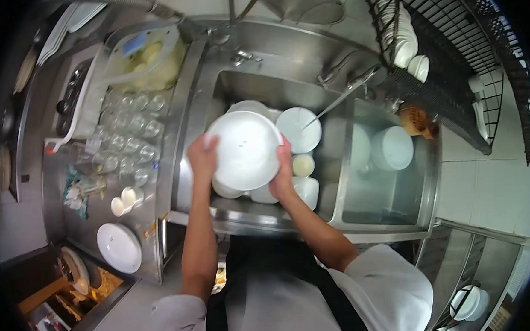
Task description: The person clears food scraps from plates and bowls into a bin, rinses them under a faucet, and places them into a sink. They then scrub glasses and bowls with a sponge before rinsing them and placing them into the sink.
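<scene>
A white plate with a few small dark specks is held over the left sink basin. My left hand grips its left rim, closed on the edge. On the opposite rim, my right hand is closed on the plate too. Under and beside the plate, white dishes lie in the basin, partly hidden by it. A white bowl with a long-handled utensil leaning in it sits to the right. Below that bowl are a small cream-coloured cup and a white square dish.
Left counter: several glasses, a plastic tub, two white cups and a white plate. The right basin holds water and white dishes. A black rack with crockery hangs upper right. Faucets stand behind.
</scene>
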### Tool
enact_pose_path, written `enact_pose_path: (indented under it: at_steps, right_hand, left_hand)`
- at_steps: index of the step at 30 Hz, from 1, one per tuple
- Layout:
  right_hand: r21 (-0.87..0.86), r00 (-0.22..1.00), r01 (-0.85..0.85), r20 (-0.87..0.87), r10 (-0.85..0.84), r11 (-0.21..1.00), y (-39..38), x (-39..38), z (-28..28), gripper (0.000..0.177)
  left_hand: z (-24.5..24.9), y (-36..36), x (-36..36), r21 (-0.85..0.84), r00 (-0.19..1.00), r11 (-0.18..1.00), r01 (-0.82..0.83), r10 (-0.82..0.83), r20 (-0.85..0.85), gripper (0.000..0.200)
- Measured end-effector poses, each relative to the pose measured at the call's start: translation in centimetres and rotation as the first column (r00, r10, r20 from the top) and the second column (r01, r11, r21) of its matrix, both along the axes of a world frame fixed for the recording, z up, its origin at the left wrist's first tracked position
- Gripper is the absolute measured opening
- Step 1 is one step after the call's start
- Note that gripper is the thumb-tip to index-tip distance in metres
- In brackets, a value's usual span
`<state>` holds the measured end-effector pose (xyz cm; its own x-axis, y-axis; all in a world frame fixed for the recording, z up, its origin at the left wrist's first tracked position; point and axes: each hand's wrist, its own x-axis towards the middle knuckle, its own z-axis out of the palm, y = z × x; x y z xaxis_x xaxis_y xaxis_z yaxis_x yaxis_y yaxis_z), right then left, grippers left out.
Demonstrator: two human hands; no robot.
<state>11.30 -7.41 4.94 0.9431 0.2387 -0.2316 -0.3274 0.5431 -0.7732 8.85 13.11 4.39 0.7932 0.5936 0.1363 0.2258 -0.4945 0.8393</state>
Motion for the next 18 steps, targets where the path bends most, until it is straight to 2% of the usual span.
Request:
enact_pose_path:
  at_steps: [1,2,3,4,5,7,10,12,14,15,18]
  right_hand:
    - [0.028,0.999,0.023,-0.024,-0.023,0.999,-2.7,2.4,-3.4,0.065]
    - [0.020,0.990,0.086,-0.113,-0.083,0.996,-5.3,4.5,-4.9,0.067]
    - [0.009,0.962,0.136,-0.240,-0.130,0.991,-6.8,5.9,-2.2,0.069]
    - [-0.008,0.960,0.139,-0.244,-0.137,0.990,-8.7,7.8,-3.4,0.070]
    - [-0.024,0.957,0.142,-0.251,-0.144,0.990,-10.4,9.5,-4.8,0.071]
    - [-0.095,0.969,0.107,-0.213,-0.125,0.990,-12.5,12.1,-5.8,0.073]
    - [-0.171,0.962,0.053,-0.255,-0.096,0.984,-15.2,15.3,-7.5,0.072]
    - [-0.238,0.954,0.068,-0.269,-0.133,0.969,-16.1,17.7,-9.5,0.072]
    - [-0.498,0.963,0.076,-0.188,-0.194,0.864,-16.4,19.4,-10.6,0.073]
    - [-0.613,0.967,0.084,-0.141,-0.213,0.786,-16.5,20.1,-11.1,0.074]
    - [-0.700,0.995,0.027,-0.051,-0.087,0.713,-16.7,21.4,-10.5,0.079]
  left_hand:
    - [-1.2,-2.7,3.6,0.135,0.990,0.987,0.086,-0.069,-0.127,0.026]
    - [-2.0,-5.9,6.9,0.208,0.994,0.974,0.090,-0.073,-0.087,0.022]
    - [-3.8,-8.3,10.0,0.076,0.980,0.981,0.177,-0.170,-0.100,0.027]
    - [-6.6,-10.3,13.1,0.085,0.967,0.971,0.223,-0.209,-0.143,0.024]
    - [-7.2,-12.3,15.3,0.029,0.954,0.966,0.255,-0.247,-0.173,0.022]
    - [-10.5,-15.1,18.8,0.047,0.962,0.976,0.213,-0.202,-0.183,0.022]
    - [-13.7,-16.8,21.8,-0.124,0.926,0.956,0.267,-0.290,-0.242,0.026]
    - [-16.6,-17.9,22.5,-0.181,0.953,0.966,0.184,-0.220,-0.208,0.028]
    - [-18.2,-18.6,22.7,-0.297,0.978,0.950,0.097,-0.146,-0.147,0.032]
    - [-19.2,-18.8,22.8,-0.394,0.979,0.914,0.098,-0.159,-0.127,0.032]
    - [-22.7,-19.2,22.7,-0.666,0.979,0.742,0.079,-0.182,-0.086,0.030]
